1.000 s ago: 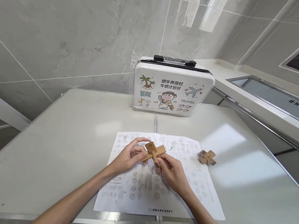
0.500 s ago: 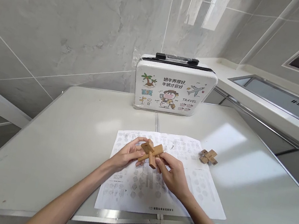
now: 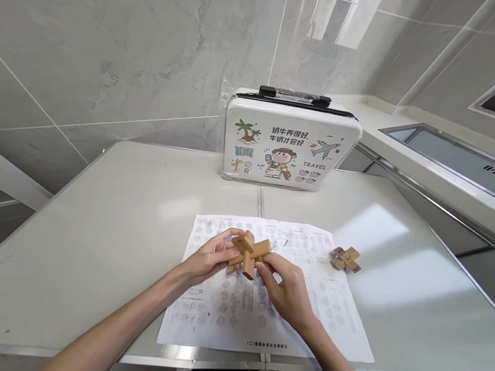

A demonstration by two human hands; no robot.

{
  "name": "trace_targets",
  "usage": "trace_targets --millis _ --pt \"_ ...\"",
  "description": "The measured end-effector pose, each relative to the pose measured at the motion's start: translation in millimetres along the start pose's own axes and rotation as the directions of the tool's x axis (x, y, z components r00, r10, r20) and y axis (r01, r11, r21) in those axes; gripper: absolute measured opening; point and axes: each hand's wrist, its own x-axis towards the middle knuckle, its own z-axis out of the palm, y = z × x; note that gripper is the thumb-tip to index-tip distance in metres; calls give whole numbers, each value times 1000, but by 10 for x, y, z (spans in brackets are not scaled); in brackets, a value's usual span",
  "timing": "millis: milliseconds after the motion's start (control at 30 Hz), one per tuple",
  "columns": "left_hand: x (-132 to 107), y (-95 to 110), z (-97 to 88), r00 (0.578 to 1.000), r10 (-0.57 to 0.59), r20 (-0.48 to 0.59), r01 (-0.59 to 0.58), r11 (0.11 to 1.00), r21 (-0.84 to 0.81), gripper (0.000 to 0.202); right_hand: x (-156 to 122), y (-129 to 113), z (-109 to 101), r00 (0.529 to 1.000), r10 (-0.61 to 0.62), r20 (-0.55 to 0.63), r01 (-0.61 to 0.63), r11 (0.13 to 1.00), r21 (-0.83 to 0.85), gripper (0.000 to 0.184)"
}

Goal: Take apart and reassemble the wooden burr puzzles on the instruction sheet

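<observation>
Between my two hands is a wooden burr puzzle (image 3: 249, 255) of interlocking light-brown bars, held up over a printed sheet. My left hand (image 3: 213, 254) grips its left side, thumb on a bar and fingers behind. My right hand (image 3: 286, 282) pinches the right side with thumb and fingertips. Some fingertips are hidden behind the wood. The printed paper sheet (image 3: 272, 327) lies under my hands, covered in small grey diagrams. A second wooden burr puzzle (image 3: 347, 259) rests at the sheet's right edge, apart from both hands.
A white cartoon-printed case (image 3: 289, 145) with a black handle stands at the back of the white folding table (image 3: 93, 236). Behind it rises a grey tiled wall (image 3: 159, 33). To the right runs a counter with a dark glass panel (image 3: 475, 168).
The held puzzle has turned slightly, its front bar swinging a little to the left. Both hands keep their grip in nearly the same place.
</observation>
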Motion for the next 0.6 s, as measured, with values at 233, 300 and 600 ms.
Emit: trace_targets --millis 233,300,600 --pt "12 -56 40 996 0 -92 -4 999 -48 52 32 -18 21 998 45 -51 -43 998 34 31" --pt "6 -60 53 998 -22 -62 18 998 -61 51 20 -19 41 996 44 -72 -42 998 38 30" --pt "-11 -23 75 996 5 -84 -6 1000 -23 52 -11 -29 29 998 35 -46 -35 999 -8 27"
